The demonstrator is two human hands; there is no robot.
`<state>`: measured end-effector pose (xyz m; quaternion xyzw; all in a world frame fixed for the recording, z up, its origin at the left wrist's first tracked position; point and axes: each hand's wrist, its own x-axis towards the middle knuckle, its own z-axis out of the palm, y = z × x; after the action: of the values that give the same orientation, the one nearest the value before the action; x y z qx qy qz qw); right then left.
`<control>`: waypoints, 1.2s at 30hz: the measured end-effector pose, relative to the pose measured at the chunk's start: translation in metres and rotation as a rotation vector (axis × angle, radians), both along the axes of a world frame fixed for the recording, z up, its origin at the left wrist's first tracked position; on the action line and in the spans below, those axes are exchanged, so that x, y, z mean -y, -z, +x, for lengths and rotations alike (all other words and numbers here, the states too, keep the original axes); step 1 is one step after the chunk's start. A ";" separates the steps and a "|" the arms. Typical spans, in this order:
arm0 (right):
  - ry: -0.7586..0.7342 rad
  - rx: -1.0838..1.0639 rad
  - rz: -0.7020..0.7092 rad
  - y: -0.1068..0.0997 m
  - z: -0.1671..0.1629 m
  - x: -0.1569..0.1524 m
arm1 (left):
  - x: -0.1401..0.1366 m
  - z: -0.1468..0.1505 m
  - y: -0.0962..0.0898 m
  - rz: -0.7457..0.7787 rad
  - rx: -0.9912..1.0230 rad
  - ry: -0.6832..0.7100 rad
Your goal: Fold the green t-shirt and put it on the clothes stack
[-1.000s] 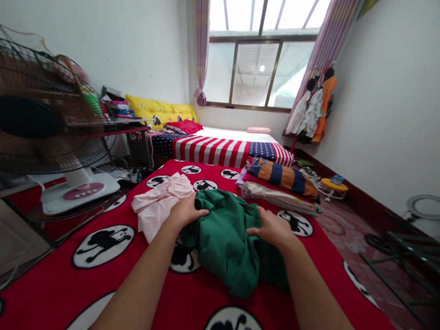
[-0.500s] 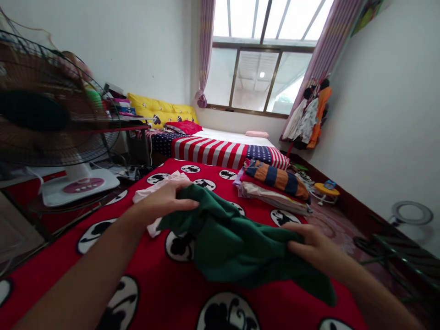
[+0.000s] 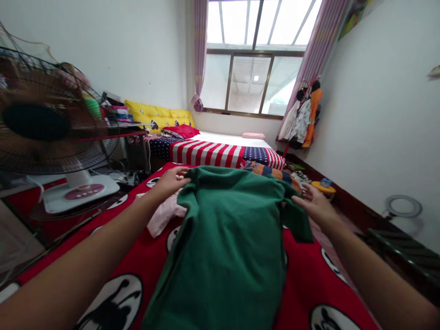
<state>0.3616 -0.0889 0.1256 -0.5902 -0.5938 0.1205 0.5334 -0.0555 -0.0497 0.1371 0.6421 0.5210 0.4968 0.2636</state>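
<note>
A green short-sleeved shirt (image 3: 227, 238) is stretched between my two hands over the red patterned bedspread (image 3: 295, 293), its body hanging toward me. My left hand (image 3: 173, 179) pinches it at the left shoulder. At the right shoulder my right hand (image 3: 314, 201) grips the cloth, and a sleeve dangles below those fingers. Left of the shirt, a pale pink garment (image 3: 163, 217) lies on the bedspread, partly covered by my forearm. Behind the shirt's top edge shows a stack of folded clothes (image 3: 271, 172), mostly hidden, with an orange and navy striped piece on top.
A standing fan (image 3: 37, 121) is close on the left, beside a cluttered desk (image 3: 134, 128). Beyond lies a second bed (image 3: 206, 153) with a stars-and-stripes cover. Clothes (image 3: 302, 117) hang by the window. A yellow stool (image 3: 323, 187) stands on the floor at right.
The bunched green shirt has been spread out and now hangs open. My right hand has moved up and farther away, and my left hand slightly up. The shirt now covers much of the folded stack.
</note>
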 end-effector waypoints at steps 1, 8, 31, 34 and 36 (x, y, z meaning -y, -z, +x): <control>0.042 0.114 -0.029 0.018 -0.002 0.003 | -0.002 -0.002 0.019 -0.001 -0.116 -0.040; -0.560 0.535 -0.338 0.092 -0.026 0.124 | 0.064 -0.029 0.084 -0.008 -0.511 0.372; -0.603 0.100 -0.509 0.049 -0.038 0.154 | 0.112 0.013 0.055 0.008 -0.592 0.707; -0.658 0.099 -0.536 0.066 -0.043 0.148 | 0.104 0.023 0.095 0.037 -0.753 0.707; -0.659 0.092 -0.541 0.073 -0.044 0.142 | 0.097 0.031 0.114 0.045 -0.796 0.692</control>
<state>0.3172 -0.2311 0.0523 -0.4923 -0.7208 0.4096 0.2652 -0.0245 -0.1470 0.0231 0.9211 0.3273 0.1097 0.1802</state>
